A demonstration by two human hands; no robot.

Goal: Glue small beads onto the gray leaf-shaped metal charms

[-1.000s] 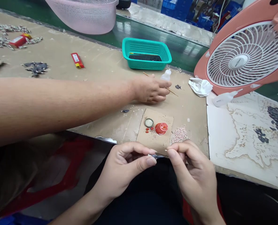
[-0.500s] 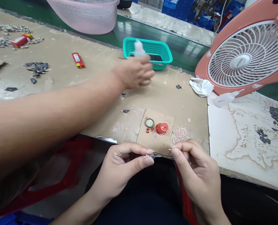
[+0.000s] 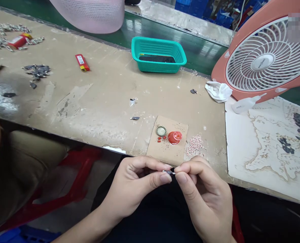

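At the lower centre of the frame, the left hand pinches a small dark grey piece between thumb and forefinger, above the person's lap and just off the near edge of the bench. To its right, the right hand is drawn into a narrow pinch about the piece's pale right end; whether anything tiny is caught there too is hidden. The piece looks light and stiff, perhaps smooth enough to slip, and its thin end probably the fragile part, so the broader dark middle seems the surer place to hold. Among the containers, a pink mesh basket stands at the upper left to centre, its inside out of view. In the upper centre, a teal plastic basket holds a dark, phone-like slab and a thin stick with a yellow part. Right of centre, on a cardboard square, sits a crown bottle cap, hollow side up and pale inside, then a glossy red cup-like piece, its contents unclear. At the right, a whitish squeeze bottle lies by the fan; its fill cannot be told.
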